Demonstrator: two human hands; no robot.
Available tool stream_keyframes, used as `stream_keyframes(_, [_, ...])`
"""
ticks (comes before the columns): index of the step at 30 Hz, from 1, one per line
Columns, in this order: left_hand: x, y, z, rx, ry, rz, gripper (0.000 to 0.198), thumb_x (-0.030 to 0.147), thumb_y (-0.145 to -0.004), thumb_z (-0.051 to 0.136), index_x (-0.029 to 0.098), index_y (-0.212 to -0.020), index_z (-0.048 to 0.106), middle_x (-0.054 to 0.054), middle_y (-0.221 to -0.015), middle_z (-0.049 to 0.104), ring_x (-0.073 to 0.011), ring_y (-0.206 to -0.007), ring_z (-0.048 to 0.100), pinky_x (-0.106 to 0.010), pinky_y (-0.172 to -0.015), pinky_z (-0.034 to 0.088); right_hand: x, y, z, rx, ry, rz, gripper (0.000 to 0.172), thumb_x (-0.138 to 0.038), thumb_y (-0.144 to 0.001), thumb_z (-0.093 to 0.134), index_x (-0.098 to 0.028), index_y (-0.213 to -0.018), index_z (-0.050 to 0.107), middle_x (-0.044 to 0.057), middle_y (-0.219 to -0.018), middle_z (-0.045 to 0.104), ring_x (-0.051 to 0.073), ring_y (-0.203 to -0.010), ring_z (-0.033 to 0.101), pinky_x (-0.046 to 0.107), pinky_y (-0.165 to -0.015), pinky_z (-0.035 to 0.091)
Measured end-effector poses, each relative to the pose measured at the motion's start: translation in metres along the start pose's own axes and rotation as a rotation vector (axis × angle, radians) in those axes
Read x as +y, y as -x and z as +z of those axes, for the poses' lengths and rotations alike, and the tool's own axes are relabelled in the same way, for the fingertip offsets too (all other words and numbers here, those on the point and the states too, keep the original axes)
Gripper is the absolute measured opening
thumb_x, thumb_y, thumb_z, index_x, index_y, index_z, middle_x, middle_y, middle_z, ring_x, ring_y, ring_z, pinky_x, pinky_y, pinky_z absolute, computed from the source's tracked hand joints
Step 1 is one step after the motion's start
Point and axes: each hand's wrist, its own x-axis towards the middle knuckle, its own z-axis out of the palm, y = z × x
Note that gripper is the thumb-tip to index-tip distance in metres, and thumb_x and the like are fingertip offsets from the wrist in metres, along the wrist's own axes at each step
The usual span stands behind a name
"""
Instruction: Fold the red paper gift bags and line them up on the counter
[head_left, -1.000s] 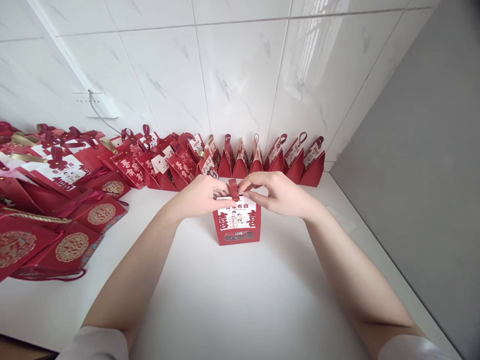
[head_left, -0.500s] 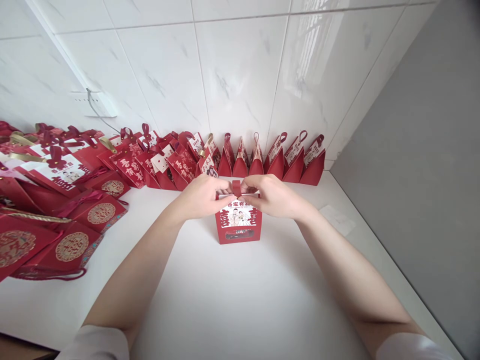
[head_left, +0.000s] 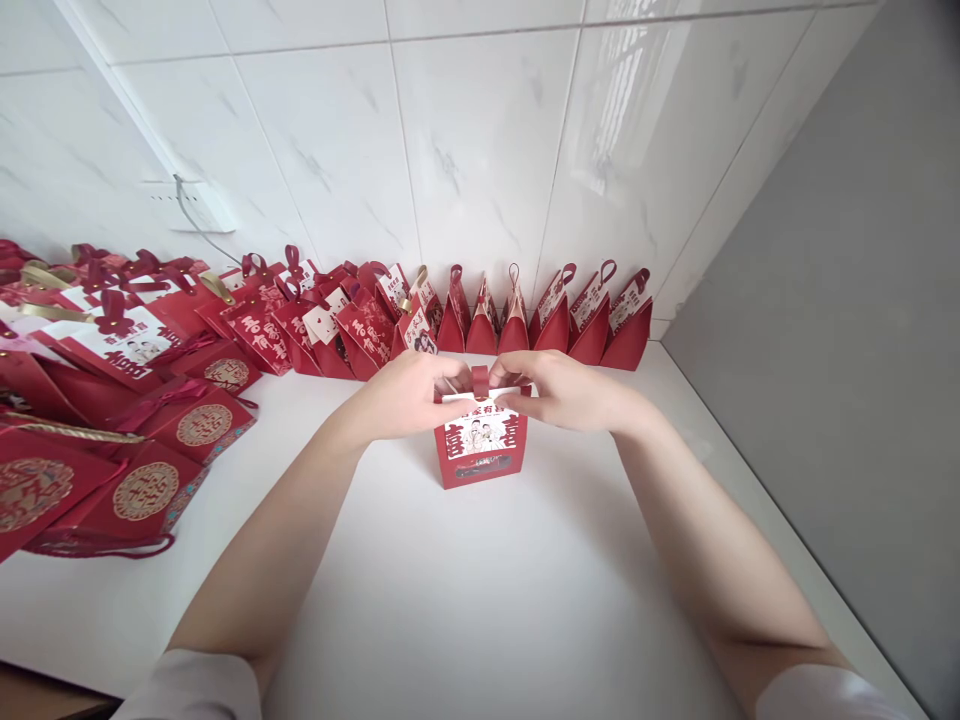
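A small red gift box (head_left: pixel 484 440) stands upright on the white table, its front printed with a cartoon couple and red characters above a clear oval window. A red ribbon loop (head_left: pixel 480 382) rises from the middle of its top edge. My left hand (head_left: pixel 411 398) pinches the top edge left of the loop, thumb in front and fingers behind. On the other side of the loop, my right hand (head_left: pixel 562 392) pinches the same edge in a like way. The fingertips behind the box are partly hidden.
Several red gift boxes with ribbon loops (head_left: pixel 551 325) stand along the tiled wall (head_left: pixel 480 140). More red boxes (head_left: pixel 150 480) crowd the table's left side. A wall socket (head_left: pixel 191 207) with a cable is behind them. A grey panel (head_left: pixel 840 330) borders the right.
The gift box has turned slightly, its right side swinging back, and its top has shifted a little right. My right hand has moved slightly right; both hands keep their pinch.
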Motion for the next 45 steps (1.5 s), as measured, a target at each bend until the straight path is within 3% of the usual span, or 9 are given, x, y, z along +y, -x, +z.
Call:
stream_keyframes(3, [0.002,-0.002,0.004,-0.025,0.067,0.005,0.024,0.035,-0.078,0.063,0.022,-0.098,0.066,0.001,-0.087,0.069,-0.0138,-0.074,0.061,-0.022,-0.061,0.040,-0.002,0.002,-0.003,0.059,-0.064,-0.028,0.019,-0.017,-0.086,0.054,-0.022,-0.104,0.055,0.004,-0.102,0.065,0.018,-0.089,0.062,0.032,-0.077,0.051])
stream_keyframes(7, [-0.001,-0.008,0.012,-0.002,0.023,-0.060,0.026,0.045,-0.078,0.063,0.019,-0.077,0.066,0.001,-0.066,0.061,-0.0125,-0.059,0.053,-0.024,-0.052,0.034,-0.006,-0.003,0.003,0.214,-0.123,-0.131,0.032,-0.019,-0.087,0.056,-0.024,-0.119,0.052,0.005,-0.111,0.063,0.018,-0.097,0.062,0.032,-0.083,0.052])
stream_keyframes(10, [-0.006,-0.011,0.018,-0.008,-0.043,-0.114,0.043,0.054,-0.077,0.061,0.016,-0.057,0.054,0.001,-0.052,0.046,-0.0106,-0.049,0.041,-0.025,-0.045,0.025,-0.006,-0.007,0.009,0.256,-0.135,-0.199,0.032,-0.013,-0.089,0.050,-0.023,-0.120,0.053,0.004,-0.104,0.064,0.016,-0.096,0.062,0.032,-0.086,0.051])
stream_keyframes(17, [-0.010,-0.014,0.023,0.001,0.013,-0.134,0.049,0.050,-0.073,0.065,0.016,-0.051,0.037,0.002,-0.049,0.040,-0.0089,-0.046,0.036,-0.024,-0.043,0.022,-0.002,-0.010,0.014,0.364,-0.122,-0.202,0.034,-0.006,-0.086,0.048,-0.023,-0.116,0.051,0.001,-0.089,0.063,0.015,-0.084,0.062,0.032,-0.084,0.051])
stream_keyframes(24, [-0.009,-0.015,0.022,-0.020,0.032,-0.124,0.043,0.048,-0.075,0.064,0.016,-0.053,0.045,0.001,-0.052,0.049,-0.0102,-0.048,0.044,-0.024,-0.045,0.027,0.002,-0.012,0.017,0.420,-0.116,-0.156,0.036,-0.007,-0.085,0.049,-0.023,-0.118,0.048,0.001,-0.090,0.062,0.015,-0.084,0.061,0.031,-0.082,0.050])
stream_keyframes(33, [-0.010,-0.009,0.008,-0.074,-0.012,-0.074,0.028,0.044,-0.077,0.063,0.016,-0.076,0.067,-0.002,-0.069,0.064,-0.0146,-0.061,0.057,-0.023,-0.051,0.035,-0.006,-0.008,0.009,0.355,-0.209,-0.027,0.022,-0.026,-0.096,0.042,-0.022,-0.112,0.056,0.003,-0.099,0.067,0.017,-0.092,0.063,0.032,-0.081,0.048])
stream_keyframes(36, [-0.009,-0.004,0.000,-0.048,0.026,-0.016,0.028,0.043,-0.079,0.062,0.016,-0.079,0.068,-0.002,-0.073,0.066,-0.0146,-0.066,0.059,-0.023,-0.055,0.038,-0.006,-0.008,0.009,0.272,-0.153,-0.012,0.014,-0.031,-0.089,0.057,-0.020,-0.097,0.061,0.003,-0.096,0.068,0.016,-0.086,0.063,0.029,-0.073,0.047])
stream_keyframes(39, [-0.010,-0.003,-0.003,0.012,0.026,-0.003,0.025,0.040,-0.079,0.063,0.015,-0.078,0.067,-0.001,-0.072,0.066,-0.0140,-0.068,0.058,-0.022,-0.056,0.038,-0.001,-0.011,0.013,0.251,-0.028,-0.008,0.008,-0.025,-0.080,0.067,-0.019,-0.080,0.061,0.001,-0.085,0.067,0.015,-0.076,0.061,0.027,-0.067,0.044])
stream_keyframes(45, [-0.012,-0.007,0.000,0.053,-0.094,0.036,0.019,0.034,-0.081,0.060,0.017,-0.079,0.069,0.002,-0.068,0.064,-0.0099,-0.060,0.051,-0.022,-0.053,0.034,0.003,-0.014,0.015,0.252,0.009,0.009,0.018,-0.028,-0.088,0.057,-0.018,-0.074,0.063,0.001,-0.076,0.067,0.014,-0.068,0.058,0.027,-0.063,0.038])
